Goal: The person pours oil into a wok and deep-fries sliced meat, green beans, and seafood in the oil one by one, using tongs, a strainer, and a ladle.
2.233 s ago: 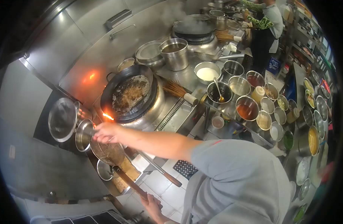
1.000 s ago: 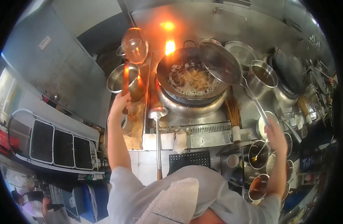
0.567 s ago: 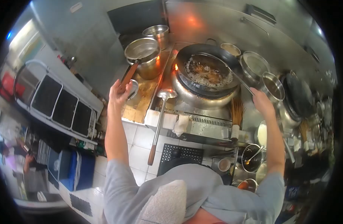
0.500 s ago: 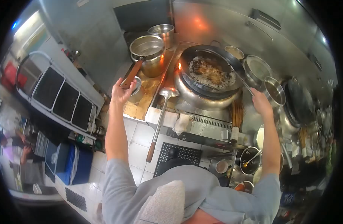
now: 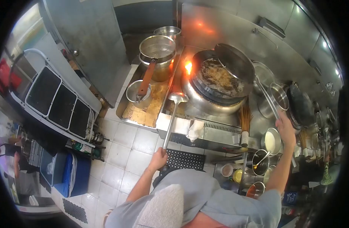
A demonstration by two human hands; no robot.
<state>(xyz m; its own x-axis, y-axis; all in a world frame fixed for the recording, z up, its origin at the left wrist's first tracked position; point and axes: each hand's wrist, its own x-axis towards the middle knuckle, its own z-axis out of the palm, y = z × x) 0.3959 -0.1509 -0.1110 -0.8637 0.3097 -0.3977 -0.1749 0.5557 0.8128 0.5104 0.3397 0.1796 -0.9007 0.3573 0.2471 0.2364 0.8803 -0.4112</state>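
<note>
Left hand (image 5: 158, 159) has been moved from strainer handle (image 5: 147, 80) to ladle (image 5: 170, 127); ladle is grasped | skimmer (image 5: 241, 67), gripped by right hand (image 5: 285, 131), is tilted above wok (image 5: 198, 60) | hot liquid could be splashed if skimmer is dropped.

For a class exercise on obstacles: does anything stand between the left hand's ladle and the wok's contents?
The wok's rim rises between the ladle and the contents; the strainer hangs over their right part.
</note>
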